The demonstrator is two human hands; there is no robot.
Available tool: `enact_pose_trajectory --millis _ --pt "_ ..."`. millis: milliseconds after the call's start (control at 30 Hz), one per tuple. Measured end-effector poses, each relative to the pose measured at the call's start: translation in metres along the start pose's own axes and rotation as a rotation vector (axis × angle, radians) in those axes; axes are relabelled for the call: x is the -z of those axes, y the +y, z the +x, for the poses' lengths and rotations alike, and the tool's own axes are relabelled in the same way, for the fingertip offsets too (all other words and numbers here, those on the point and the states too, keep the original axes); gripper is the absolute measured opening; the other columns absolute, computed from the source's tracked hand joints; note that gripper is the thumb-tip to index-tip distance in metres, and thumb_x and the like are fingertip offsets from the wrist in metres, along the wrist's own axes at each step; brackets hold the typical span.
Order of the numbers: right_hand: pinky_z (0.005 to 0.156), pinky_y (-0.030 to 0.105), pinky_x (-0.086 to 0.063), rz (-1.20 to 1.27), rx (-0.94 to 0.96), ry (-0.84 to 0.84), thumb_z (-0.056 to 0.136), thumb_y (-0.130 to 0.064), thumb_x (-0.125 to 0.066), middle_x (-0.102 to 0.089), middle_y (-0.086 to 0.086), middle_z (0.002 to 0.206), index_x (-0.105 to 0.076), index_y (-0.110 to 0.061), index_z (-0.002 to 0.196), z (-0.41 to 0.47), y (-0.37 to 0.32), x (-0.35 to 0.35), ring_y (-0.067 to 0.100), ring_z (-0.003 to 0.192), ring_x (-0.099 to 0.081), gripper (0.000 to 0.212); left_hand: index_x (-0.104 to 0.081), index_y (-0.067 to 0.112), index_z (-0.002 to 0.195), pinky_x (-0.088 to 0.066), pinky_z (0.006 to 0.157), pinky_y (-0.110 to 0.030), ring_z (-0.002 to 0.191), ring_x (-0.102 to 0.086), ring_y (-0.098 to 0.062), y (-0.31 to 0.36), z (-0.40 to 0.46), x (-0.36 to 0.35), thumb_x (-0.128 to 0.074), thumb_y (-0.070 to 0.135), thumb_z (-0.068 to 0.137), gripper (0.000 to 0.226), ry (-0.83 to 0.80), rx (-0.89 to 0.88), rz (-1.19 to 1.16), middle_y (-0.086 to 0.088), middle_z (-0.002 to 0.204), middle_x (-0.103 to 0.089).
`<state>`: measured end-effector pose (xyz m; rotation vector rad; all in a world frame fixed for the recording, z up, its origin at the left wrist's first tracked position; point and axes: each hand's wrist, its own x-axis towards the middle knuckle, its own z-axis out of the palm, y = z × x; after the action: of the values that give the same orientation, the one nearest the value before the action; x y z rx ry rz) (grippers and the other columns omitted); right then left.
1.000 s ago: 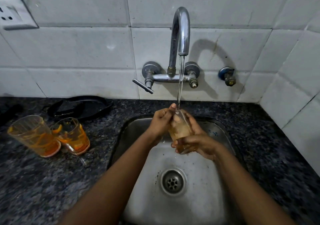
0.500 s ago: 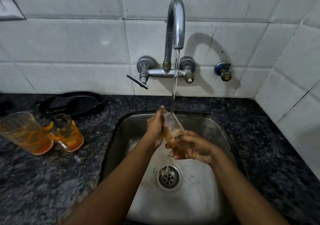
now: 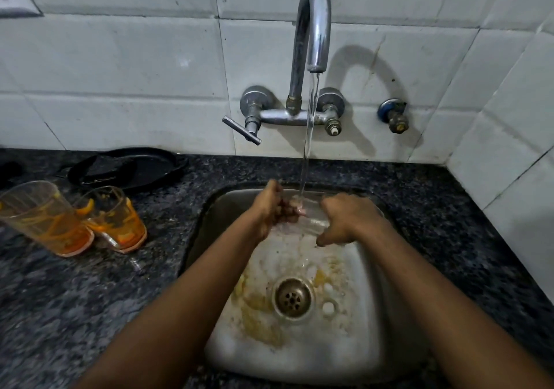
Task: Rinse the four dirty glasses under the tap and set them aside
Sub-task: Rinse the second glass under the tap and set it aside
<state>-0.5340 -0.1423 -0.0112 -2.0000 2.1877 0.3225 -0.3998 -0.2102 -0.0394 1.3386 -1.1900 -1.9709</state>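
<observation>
**Glass tipped on its side under the running tap**

Half a second ago the clear drinking glass [image 3: 311, 219] stood nearly upright with brownish liquid in it; now it lies almost horizontal between the hands at the centre of the frame, over the back of the stainless steel sink [image 3: 368, 271], and looks emptied. Yellowish residue now spreads across the basin around the round metal drain [image 3: 293, 297].

The right hand [image 3: 347, 218] grips the glass near its base with curled fingers. The left hand [image 3: 274, 206] is curled at the glass's mouth; whether its fingers reach inside is hard to make out. Most of the glass is hidden by both hands and blurred by the water stream [image 3: 308, 137] from the curved chrome tap [image 3: 311, 23], which lands on it.

At the left of the frame, two orange-stained clear glasses [image 3: 75, 219] stand on the dark speckled granite counter [image 3: 90, 298], touching each other, in front of a black pan [image 3: 126, 168].
</observation>
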Motion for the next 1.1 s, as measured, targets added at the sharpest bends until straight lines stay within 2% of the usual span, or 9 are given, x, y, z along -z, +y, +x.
enact_pose_trajectory --millis 133,267,367,500,600,800,967,1033,1100 --pt "0.079 0.038 -0.051 0.420 0.022 0.223 0.057 -0.029 -0.085 -0.059 0.008 0.110 -0.048 -0.013 0.112 0.016 0.009 -0.012 0.029 0.099 -0.058 0.068 -0.057 -0.013 0.082 -0.054 0.077 -0.035 0.071 -0.066 -0.024 0.037 -0.017 -0.006 -0.037 0.007 0.090 0.030 -0.081 -0.350 0.352 -0.025 0.078 -0.070" --pt "0.071 0.007 -0.041 0.789 0.123 0.428 0.078 -0.011 -0.069 -0.057 0.008 0.112 -0.054 -0.010 0.119 0.024 0.009 -0.010 0.020 0.103 -0.053 0.044 -0.055 0.005 0.123 -0.044 0.102 -0.034 0.114 -0.057 -0.017 0.047 -0.029 -0.007 -0.066 0.019 0.082 0.045 -0.620 -0.364 0.824 -0.008 0.122 -0.061" --pt "0.093 0.019 -0.033 0.503 0.254 0.494 0.068 -0.013 -0.079 -0.054 0.011 0.126 -0.050 -0.012 0.127 0.027 0.005 -0.015 0.023 0.116 -0.050 0.066 -0.033 0.021 0.141 -0.030 0.113 -0.038 0.134 -0.038 -0.021 0.039 -0.024 -0.020 -0.077 0.034 0.071 0.084 -0.481 -0.352 1.541 -0.002 0.146 -0.040" --pt "0.100 0.043 -0.041 0.399 0.387 0.604 0.060 -0.006 -0.083 -0.059 0.018 0.124 -0.055 -0.004 0.124 0.029 0.005 -0.015 0.034 0.116 -0.055 0.069 -0.034 0.010 0.141 -0.029 0.109 -0.036 0.133 -0.035 -0.030 0.035 -0.025 -0.042 -0.066 0.020 0.083 0.066 -0.224 -0.431 2.079 -0.014 0.147 -0.034" --pt "0.100 0.040 -0.045 0.510 0.317 0.538 0.058 -0.019 -0.085 -0.056 0.012 0.128 -0.048 -0.012 0.130 0.029 0.009 -0.015 0.027 0.117 -0.053 0.081 -0.039 0.012 0.137 -0.029 0.108 -0.032 0.132 -0.037 -0.026 0.047 -0.030 -0.038 -0.064 0.022 0.085 0.059 -0.347 -0.540 1.856 -0.010 0.142 -0.040" --pt "0.093 0.040 -0.047 0.733 -0.026 0.512 0.059 -0.022 -0.085 -0.051 0.013 0.131 -0.034 -0.017 0.140 0.014 0.010 -0.025 0.032 0.116 -0.052 0.095 -0.055 -0.008 0.114 -0.052 0.086 -0.025 0.095 -0.062 -0.025 0.067 -0.030 -0.018 -0.036 0.023 0.099 0.039 -0.508 -0.311 0.781 -0.021 0.107 -0.064" --pt "0.092 0.048 -0.046 0.373 -0.161 0.491 0.069 -0.034 -0.076 -0.050 0.012 0.128 0.007 -0.033 0.142 0.007 -0.025 -0.015 0.032 0.111 -0.054 0.111 -0.065 -0.002 0.075 -0.054 0.069 -0.039 0.065 -0.063 -0.031 0.037 -0.019 -0.041 -0.041 0.041 0.095 0.053 0.297 -0.639 0.689 -0.022 0.073 -0.068" --pt "0.082 0.041 -0.052 0.503 -0.087 0.441 0.068 -0.031 -0.078 -0.055 0.009 0.120 0.005 -0.033 0.142 0.004 -0.034 -0.012 0.028 0.100 -0.060 0.111 -0.065 0.004 0.065 -0.043 0.058 -0.033 0.054 -0.052 -0.023 0.031 -0.017 -0.043 -0.049 0.039 0.092 0.048 0.555 -0.713 0.600 -0.016 0.061 -0.063" --pt "0.069 0.034 -0.057 0.950 0.036 0.222 0.068 -0.015 -0.080 -0.057 0.003 0.114 -0.004 -0.033 0.144 -0.004 -0.026 -0.004 0.026 0.089 -0.064 0.109 -0.059 0.011 0.056 -0.039 0.055 -0.030 0.049 -0.046 -0.018 0.031 -0.015 -0.035 -0.055 0.032 0.090 0.040 0.506 -0.747 0.471 -0.007 0.051 -0.054"
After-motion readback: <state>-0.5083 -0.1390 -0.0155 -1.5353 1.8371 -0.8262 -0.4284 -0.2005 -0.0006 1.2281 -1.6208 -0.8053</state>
